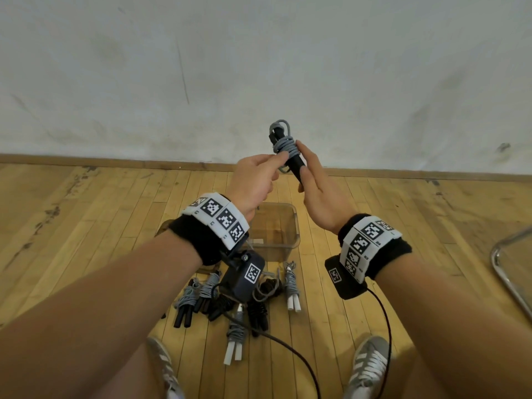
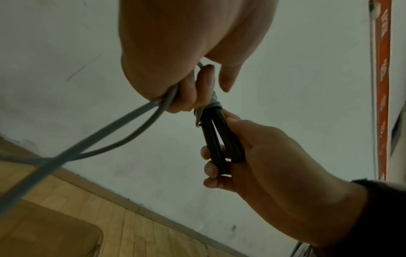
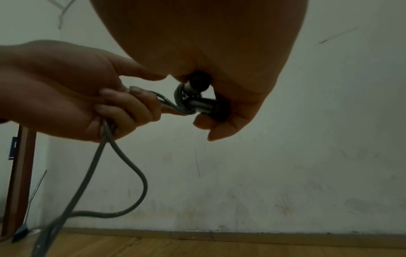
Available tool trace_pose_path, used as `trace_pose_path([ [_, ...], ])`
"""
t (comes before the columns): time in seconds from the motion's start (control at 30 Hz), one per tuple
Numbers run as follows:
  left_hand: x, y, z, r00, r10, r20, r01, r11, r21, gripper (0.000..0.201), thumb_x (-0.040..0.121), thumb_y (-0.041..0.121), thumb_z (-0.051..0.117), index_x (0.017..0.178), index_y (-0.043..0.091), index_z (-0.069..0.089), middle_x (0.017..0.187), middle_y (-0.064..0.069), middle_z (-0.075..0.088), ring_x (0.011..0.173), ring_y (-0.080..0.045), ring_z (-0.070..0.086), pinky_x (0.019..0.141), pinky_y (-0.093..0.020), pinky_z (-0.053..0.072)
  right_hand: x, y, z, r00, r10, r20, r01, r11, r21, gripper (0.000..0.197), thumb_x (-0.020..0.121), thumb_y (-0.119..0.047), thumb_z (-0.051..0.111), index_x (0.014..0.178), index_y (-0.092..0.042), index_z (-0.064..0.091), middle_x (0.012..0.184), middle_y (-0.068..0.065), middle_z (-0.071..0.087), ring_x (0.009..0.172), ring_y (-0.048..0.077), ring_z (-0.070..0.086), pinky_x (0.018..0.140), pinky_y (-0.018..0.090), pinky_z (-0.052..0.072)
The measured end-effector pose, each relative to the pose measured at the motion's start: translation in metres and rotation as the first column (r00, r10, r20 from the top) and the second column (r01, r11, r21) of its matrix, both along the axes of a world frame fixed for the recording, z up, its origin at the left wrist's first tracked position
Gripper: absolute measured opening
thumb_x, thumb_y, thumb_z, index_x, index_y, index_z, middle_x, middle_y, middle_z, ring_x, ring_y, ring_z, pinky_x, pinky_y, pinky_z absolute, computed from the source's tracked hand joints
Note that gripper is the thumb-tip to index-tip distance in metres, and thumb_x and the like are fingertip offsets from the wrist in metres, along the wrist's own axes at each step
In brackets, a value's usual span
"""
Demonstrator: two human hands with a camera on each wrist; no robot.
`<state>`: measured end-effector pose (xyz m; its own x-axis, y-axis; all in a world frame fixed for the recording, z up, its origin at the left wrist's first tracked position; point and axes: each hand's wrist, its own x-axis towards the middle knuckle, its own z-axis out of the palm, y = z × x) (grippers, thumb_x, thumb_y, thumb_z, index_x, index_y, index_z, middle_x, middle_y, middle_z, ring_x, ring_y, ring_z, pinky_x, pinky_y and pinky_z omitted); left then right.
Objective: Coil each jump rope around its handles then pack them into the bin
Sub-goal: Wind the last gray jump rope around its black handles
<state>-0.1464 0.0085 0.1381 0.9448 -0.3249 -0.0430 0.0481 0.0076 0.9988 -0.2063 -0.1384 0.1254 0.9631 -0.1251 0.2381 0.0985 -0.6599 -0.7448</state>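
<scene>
Presently: black handles (image 1: 292,159), paired, clasped in right hand (image 1: 319,194) as a core for winding — grey rope (image 2: 105,137) pinched in left hand (image 1: 253,182) just beside, feeding turns; clear bin (image 1: 283,226) below both hands.

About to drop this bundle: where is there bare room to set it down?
The clear bin looks nearly empty inside. Bare floor lies left and right of it, up to the wall. Crowded: the coiled ropes heaped just in front of the bin, between the shoes.
</scene>
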Motion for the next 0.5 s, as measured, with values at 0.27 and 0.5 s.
trace_pose_path([
  [0.27,0.000,0.000,-0.003,0.991,0.105,0.079,-0.110,0.992,0.054,0.041,0.088,0.051,0.074,0.101,0.012,0.078,0.059,0.012,0.052,0.042,0.000,0.043,0.050,-0.021,0.035,-0.001,-0.001,0.000,0.997,0.062,0.042,-0.068,0.980,0.184,0.077,0.091,-0.029,0.075,0.153,-0.041,0.032,0.096,-0.004,0.066,0.079,0.005,0.067,0.075,0.024,0.057],
  [0.5,0.002,0.001,-0.001,0.998,0.017,0.064,-0.015,0.999,-0.033,0.047,0.098,0.042,0.065,0.106,-0.004,0.073,0.060,0.003,0.048,0.043,-0.006,0.037,0.046,-0.017,0.032,-0.003,0.008,0.008,0.988,0.137,-0.070,-0.067,0.792,0.607,0.065,0.094,-0.007,0.070,0.150,-0.027,0.043,0.114,0.015,0.072,0.090,0.031,0.076,0.081,0.041,0.063],
])
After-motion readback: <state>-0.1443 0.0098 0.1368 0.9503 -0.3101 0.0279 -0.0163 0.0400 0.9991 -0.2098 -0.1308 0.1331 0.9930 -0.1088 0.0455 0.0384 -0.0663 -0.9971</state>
